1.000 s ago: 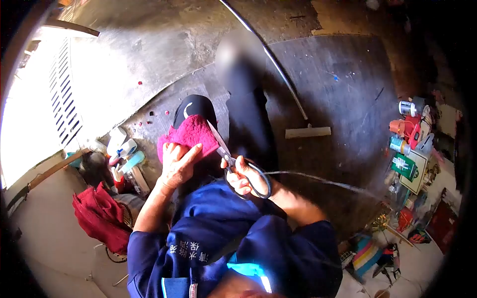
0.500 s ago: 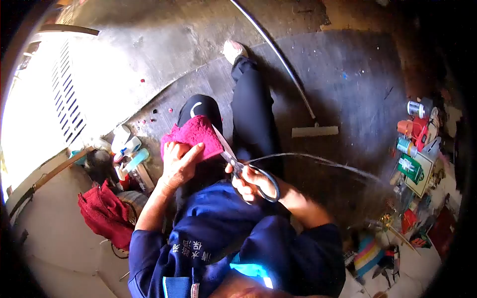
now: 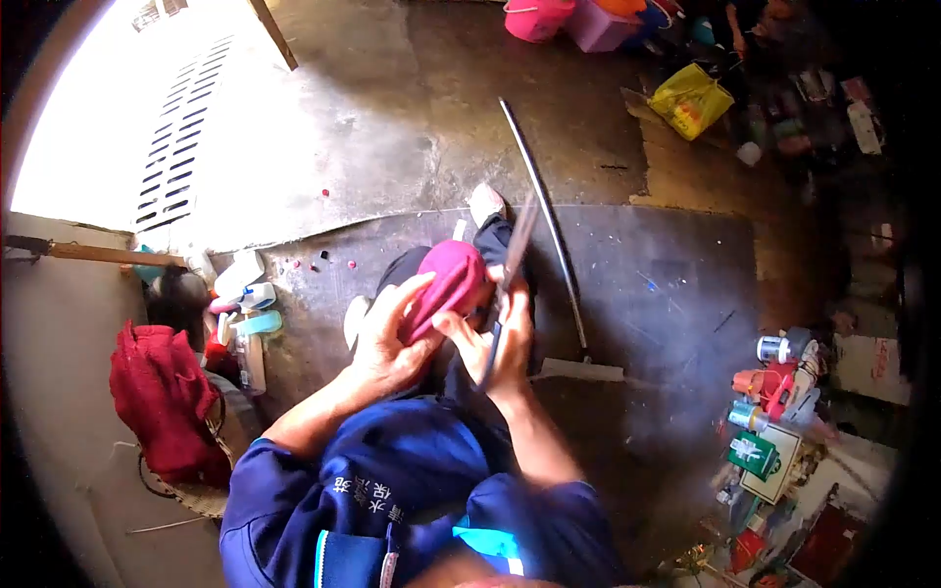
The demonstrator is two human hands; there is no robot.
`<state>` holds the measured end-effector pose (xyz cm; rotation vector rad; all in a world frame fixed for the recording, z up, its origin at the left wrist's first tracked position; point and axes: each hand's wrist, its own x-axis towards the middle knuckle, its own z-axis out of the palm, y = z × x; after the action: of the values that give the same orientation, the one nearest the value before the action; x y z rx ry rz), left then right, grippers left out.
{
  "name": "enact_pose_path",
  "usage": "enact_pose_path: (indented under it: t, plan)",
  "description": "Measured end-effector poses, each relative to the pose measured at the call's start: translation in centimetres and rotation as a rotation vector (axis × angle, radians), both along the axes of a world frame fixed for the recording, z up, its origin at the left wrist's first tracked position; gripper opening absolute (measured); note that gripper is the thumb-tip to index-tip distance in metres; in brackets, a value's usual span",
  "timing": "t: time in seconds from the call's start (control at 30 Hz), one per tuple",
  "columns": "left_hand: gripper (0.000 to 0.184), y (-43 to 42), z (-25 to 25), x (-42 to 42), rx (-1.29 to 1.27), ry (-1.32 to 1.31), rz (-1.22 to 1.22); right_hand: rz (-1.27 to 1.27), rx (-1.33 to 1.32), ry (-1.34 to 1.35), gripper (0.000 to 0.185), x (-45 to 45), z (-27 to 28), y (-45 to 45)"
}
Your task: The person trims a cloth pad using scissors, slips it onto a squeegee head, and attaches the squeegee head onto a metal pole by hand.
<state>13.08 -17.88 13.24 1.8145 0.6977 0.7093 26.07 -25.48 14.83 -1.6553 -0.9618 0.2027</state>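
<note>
A magenta cloth (image 3: 449,279), bunched and folded over, is held above my lap. My left hand (image 3: 390,343) grips its left side, thumb and fingers closed on the fabric. On the other side, my right hand (image 3: 502,348) holds a pair of scissors (image 3: 520,245), whose blades point up and away from me, smeared by motion. The thumb of that hand reaches to the cloth's lower right edge. Whether the blades are parted cannot be made out, and the cloth hides some fingertips.
Dark red cloth (image 3: 162,402) hangs over a basket at left, near several bottles (image 3: 257,323). A long pole (image 3: 544,211) with a flat white head (image 3: 581,369) lies ahead. Mixed clutter (image 3: 774,412) lines the right; a yellow bag (image 3: 692,101) and pink bucket (image 3: 537,18) stand farther back.
The cloth has gone from spread flat to bunched up. My right hand has turned the scissors upright and come against the cloth. The view has tilted farther forward.
</note>
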Motion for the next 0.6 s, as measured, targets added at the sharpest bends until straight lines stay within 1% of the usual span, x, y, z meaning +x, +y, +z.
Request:
enact_pose_path:
  t: [0.07, 0.1, 0.13, 0.17, 0.2, 0.23, 0.27, 0.33, 0.37, 0.4, 0.47, 0.5, 0.53, 0.6]
  plan:
    - [0.066, -1.3, 0.7, 0.1, 0.072, -0.005, 0.03, 0.037, -0.115, 0.333, 0.059, -0.5, -0.3, 0.4]
    - [0.073, -1.3, -0.2, 0.0, -0.273, -0.053, -0.005, 0.038, -0.117, 0.354, 0.05, -0.6, 0.2, 0.5]
    - [0.074, -1.5, -1.0, -0.5, -0.421, -0.089, -0.043, 0.026, -0.194, 0.29, 0.044, -0.6, 0.7, 0.2]
    - [0.075, -1.6, -1.6, -1.5, -0.555, -0.162, -0.129, 0.051, -0.167, 0.357, 0.044, -0.6, -0.3, -0.4]
    - [0.075, -0.9, -0.7, -1.8, -0.673, -0.24, -0.217, 0.079, -0.128, 0.418, 0.043, -0.4, -0.9, -0.5]
    - [0.068, -0.9, -1.5, -2.0, -0.598, -0.278, -0.19, 0.102, -0.15, 0.606, 0.046, -0.5, -0.9, -1.1]
    - [0.068, -0.4, -1.6, -2.2, -0.603, -0.282, -0.192, 0.107, -0.179, 0.577, 0.045, -0.2, -1.3, -1.5]
    - [0.055, 0.4, -1.4, -2.3, -0.089, -0.059, -0.147, 0.165, -0.227, 0.775, 0.043, -0.1, 0.7, -1.7]
    - [0.043, 0.5, -1.9, -2.1, -0.017, -0.104, -0.083, 0.193, -0.267, 0.748, 0.043, 0.3, 1.2, -1.8]
    - [0.037, 1.2, -2.2, -1.6, 0.118, -0.167, -0.049, 0.222, -0.307, 0.72, 0.044, 0.7, 1.6, -1.9]
    - [0.028, 2.0, -2.3, -1.7, -0.149, -0.15, -0.031, 0.287, -0.414, 0.693, 0.045, 1.8, 2.8, -2.2]
    - [0.02, 3.1, -1.5, -2.5, -0.189, 0.118, -0.065, 0.325, -0.483, 0.692, 0.046, 2.5, 3.6, -2.4]
    - [0.018, 3.9, -0.4, -2.6, -0.237, 0.148, -0.105, 0.365, -0.551, 0.689, 0.048, 3.2, 4.4, -2.6]
    - [0.018, 5.5, 0.5, -2.2, -0.205, 0.033, -0.231, 0.437, -0.475, 0.786, 0.049, 4.2, 4.7, -2.7]
